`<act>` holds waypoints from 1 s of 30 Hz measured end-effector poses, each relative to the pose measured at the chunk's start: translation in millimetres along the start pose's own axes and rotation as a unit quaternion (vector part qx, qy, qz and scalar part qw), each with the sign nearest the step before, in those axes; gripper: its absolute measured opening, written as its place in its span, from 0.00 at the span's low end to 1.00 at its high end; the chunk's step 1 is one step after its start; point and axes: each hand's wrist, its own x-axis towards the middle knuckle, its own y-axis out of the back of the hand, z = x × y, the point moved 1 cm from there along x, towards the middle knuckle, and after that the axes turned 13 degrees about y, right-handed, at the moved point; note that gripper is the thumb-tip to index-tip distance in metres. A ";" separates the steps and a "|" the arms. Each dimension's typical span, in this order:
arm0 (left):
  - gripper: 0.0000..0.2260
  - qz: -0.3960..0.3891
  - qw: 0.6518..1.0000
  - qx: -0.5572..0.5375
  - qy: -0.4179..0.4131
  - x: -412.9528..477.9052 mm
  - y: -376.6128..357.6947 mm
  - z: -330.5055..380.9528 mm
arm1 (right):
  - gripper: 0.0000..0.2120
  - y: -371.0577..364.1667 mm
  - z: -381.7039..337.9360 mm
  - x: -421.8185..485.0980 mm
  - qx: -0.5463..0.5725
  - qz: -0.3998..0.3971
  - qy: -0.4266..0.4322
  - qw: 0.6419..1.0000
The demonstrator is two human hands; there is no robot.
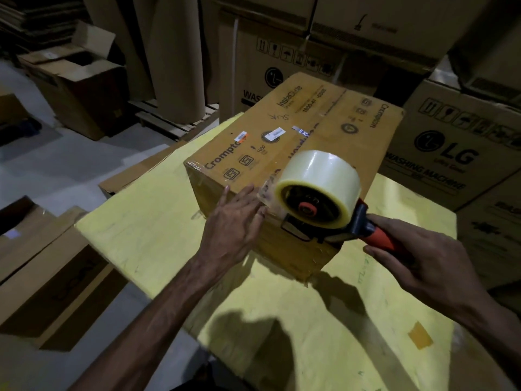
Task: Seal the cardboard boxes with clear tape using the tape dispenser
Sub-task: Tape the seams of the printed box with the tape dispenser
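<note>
A brown Crompton cardboard box (296, 131) lies on a yellow-covered table (158, 235), its top flaps closed along a centre seam. A tape dispenser (318, 190) with a fat roll of clear tape and an orange handle sits at the box's near top edge, over the seam. My right hand (417, 263) grips the orange handle. My left hand (239, 218) lies flat with straight fingers on the box's near edge, pressing the tape end just left of the roll.
Large LG washing-machine cartons (448, 153) stand stacked behind and to the right. An open carton (76, 80) and a wooden pallet (174, 119) sit at the back left. Flat and closed cardboard boxes (48, 280) lie on the floor at the left.
</note>
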 end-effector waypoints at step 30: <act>0.29 0.147 0.964 0.142 -0.172 -28.6 -61.1 43.0 | 0.28 46.2 7.0 -69.2 -0.027 -0.040 -0.064 0.997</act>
